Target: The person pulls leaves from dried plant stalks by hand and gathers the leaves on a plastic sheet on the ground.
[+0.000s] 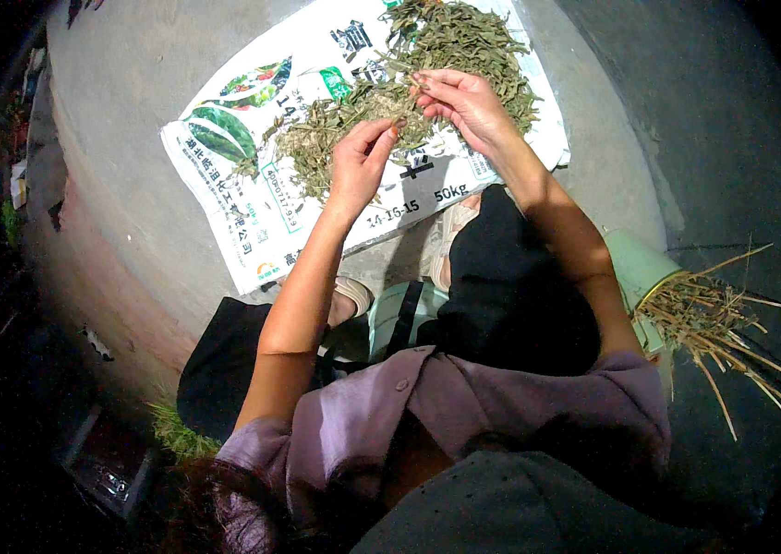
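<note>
A white woven plastic sack [310,38], printed with pictures and writing, lies flat on the ground before me. Dried green-brown leaves form a larger heap [470,45] on its far right part. A looser spread of dried leaves and pale bits [310,149] covers the middle. Above this material my right hand [463,104] pinches a thin dried leaf sprig between thumb and fingers. My left hand [362,156] hovers lower and to the left, thumb and forefinger close together over the loose leaves. Whether a small bit sits between those fingertips is unclear.
A pale green bucket-like container [629,266] lies at my right, dry stalks [716,325] sticking out of it. Between my sandalled feet [352,298] is a pale green object with a black strap [407,315]. Green grass-like stems [182,433] are at lower left on the concrete ground.
</note>
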`<state>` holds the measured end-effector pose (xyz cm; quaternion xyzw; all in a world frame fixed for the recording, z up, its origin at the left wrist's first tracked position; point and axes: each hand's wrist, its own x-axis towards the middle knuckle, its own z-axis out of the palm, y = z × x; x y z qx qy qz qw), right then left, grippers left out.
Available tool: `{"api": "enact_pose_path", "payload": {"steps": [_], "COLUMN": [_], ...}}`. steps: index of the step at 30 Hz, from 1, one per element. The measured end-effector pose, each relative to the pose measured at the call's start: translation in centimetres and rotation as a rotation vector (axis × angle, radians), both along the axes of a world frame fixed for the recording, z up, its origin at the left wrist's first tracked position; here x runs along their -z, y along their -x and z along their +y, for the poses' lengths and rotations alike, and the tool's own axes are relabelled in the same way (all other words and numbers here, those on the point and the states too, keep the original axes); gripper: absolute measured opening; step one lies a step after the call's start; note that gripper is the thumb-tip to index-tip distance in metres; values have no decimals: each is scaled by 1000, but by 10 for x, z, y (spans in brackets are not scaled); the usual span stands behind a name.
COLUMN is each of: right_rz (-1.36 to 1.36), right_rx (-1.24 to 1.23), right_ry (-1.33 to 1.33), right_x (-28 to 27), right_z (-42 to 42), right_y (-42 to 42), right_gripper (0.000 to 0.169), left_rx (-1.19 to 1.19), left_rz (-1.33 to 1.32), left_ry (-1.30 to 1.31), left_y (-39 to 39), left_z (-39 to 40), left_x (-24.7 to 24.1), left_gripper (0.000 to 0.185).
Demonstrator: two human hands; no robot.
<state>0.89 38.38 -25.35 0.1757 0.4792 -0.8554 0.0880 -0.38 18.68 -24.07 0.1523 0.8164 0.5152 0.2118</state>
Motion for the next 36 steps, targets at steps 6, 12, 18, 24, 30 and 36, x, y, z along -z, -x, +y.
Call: {"api": "enact_pose_path", "payload": {"steps": [6,12,18,24,30,36], "right_rz": [24,392,410,-18,-49,-165], "right_rx": [80,-82,134,-56,-254,-79], "right_ry": [63,-797,-944,-6,18,-135], "right_x": [-7,-9,29,17,6,21], "right_z": [3,0,1,15,15,7], "right_y": [-8,-6,1,-12,-9,-17], "right_gripper": [28,21,23,25,32,32], "left_rx": [66,151,144,158,204,76], "left_rz": [144,299,285,239,152,34], "left_ry": [126,327,247,211,138,50], "left_y": [-5,-16,-17,-14,-17,-23], "left_z": [-1,0,-3,1,0,-11], "left_x": [-3,-24,-20,-23,-22,-3], "left_gripper": [20,15,16,15,16,18]}}
